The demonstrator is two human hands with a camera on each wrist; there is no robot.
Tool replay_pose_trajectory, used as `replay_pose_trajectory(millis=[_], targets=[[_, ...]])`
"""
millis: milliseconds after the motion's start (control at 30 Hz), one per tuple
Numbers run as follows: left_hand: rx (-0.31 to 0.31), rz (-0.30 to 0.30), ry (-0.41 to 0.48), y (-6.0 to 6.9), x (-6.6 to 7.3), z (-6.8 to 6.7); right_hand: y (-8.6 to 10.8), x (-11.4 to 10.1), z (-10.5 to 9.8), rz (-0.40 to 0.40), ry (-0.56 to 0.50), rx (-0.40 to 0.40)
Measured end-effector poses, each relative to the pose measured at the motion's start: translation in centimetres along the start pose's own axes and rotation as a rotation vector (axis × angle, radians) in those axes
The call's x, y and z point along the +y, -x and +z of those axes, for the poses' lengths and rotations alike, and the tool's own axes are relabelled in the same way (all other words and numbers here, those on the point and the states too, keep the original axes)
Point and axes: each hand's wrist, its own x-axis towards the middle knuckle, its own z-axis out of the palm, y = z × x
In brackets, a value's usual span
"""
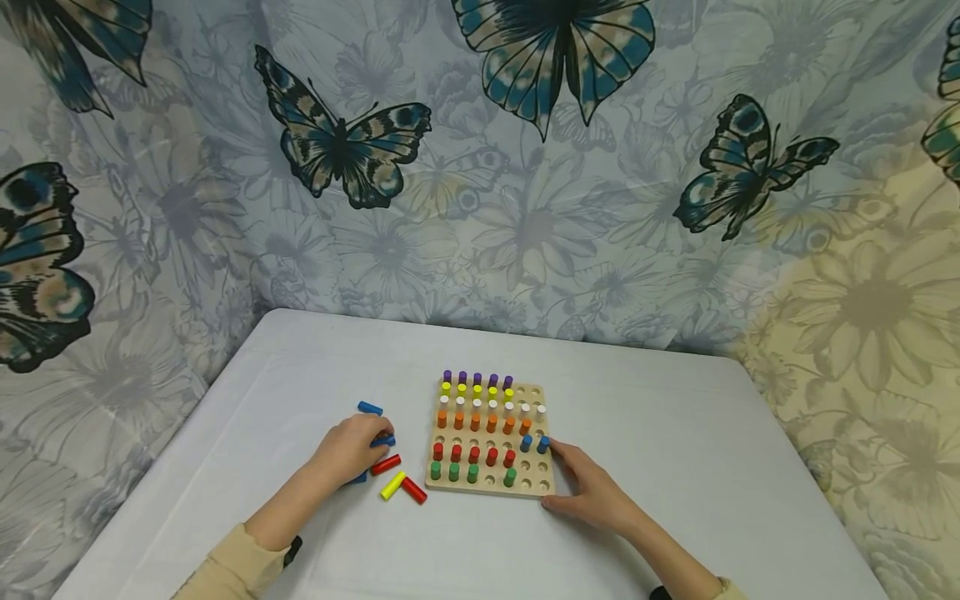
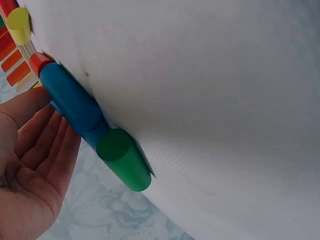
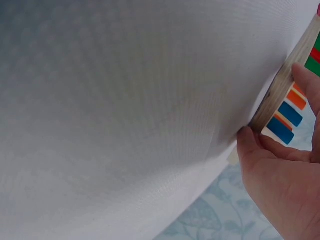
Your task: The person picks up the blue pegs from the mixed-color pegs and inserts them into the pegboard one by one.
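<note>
A wooden pegboard [image 1: 489, 490] lies on the table with rows of coloured pegs upright in its holes. To its left, my left hand [image 1: 348, 446] pinches a blue peg [image 1: 385, 441] low over the table, among loose pegs. The left wrist view shows a larger blue peg [image 2: 70, 97] and a green peg [image 2: 125, 160] beside that hand, partly hiding its fingertips. My right hand [image 1: 588, 487] grips the board's near right corner, thumb in front and fingers along the right side. Two blue pegs [image 1: 535, 444] stand near those fingers.
Another blue peg [image 1: 370, 407] lies beyond the left hand. Nearer are a red peg [image 1: 386, 464], a yellow peg [image 1: 393, 485] and a second red peg [image 1: 414, 490]. A white cloth covers the table [image 1: 660, 417]. Butterfly-patterned fabric [image 1: 525, 208] hangs behind it.
</note>
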Motion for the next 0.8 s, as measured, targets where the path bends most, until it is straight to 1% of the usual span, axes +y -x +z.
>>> replay_pose_trajectory(millis=[267, 400, 567, 800], targets=[[0.03, -0.027, 0.081, -0.14, -0.19, 0.16, 0.03, -0.09, -0.03, 0.002, 0.002, 0.0], [0.045, -0.03, 0.146, -0.34, -0.24, 0.25, 0.05, -0.14, -0.07, 0.0, -0.002, 0.0], [0.067, -0.015, 0.249, -0.36, -0.15, 0.19, 0.09, -0.23, -0.05, 0.011, -0.012, 0.007], [0.086, 0.065, 0.373, -0.19, -0.41, 0.1, 0.08, -0.25, 0.0, 0.019, -0.015, 0.01]])
